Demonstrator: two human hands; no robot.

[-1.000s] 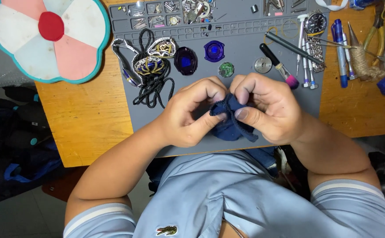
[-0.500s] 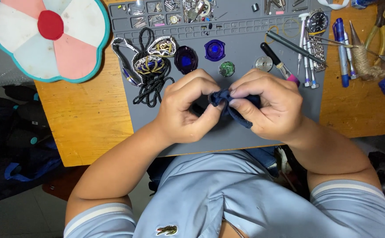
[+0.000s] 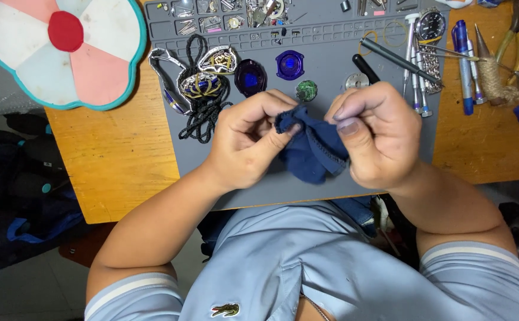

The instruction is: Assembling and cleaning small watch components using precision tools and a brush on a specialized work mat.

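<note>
A dark blue cloth [image 3: 310, 148] is bunched between both hands above the grey work mat [image 3: 200, 160]. My left hand [image 3: 247, 142] pinches its left edge with thumb and fingers. My right hand [image 3: 378, 134] grips its right side, thumb pressed on the fabric. Whether anything small sits inside the cloth is hidden. Just beyond the hands lie a purple watch case [image 3: 250, 77], a blue round part [image 3: 289, 64], a green disc [image 3: 306, 90] and a silver disc [image 3: 356, 81].
A black cord with silver-and-gold watch pieces [image 3: 203, 83] lies left on the mat. Screwdrivers [image 3: 414, 65], a wristwatch [image 3: 430, 27], a blue pen [image 3: 464, 59] and pliers [image 3: 512, 30] lie at right. A flower-shaped pad [image 3: 63, 47] is far left. Wooden table [image 3: 117, 160] edges are near.
Both hands have lifted slightly and spread the cloth apart; the right hand's fingers have curled up over it, and the cloth now hangs more open between them.
</note>
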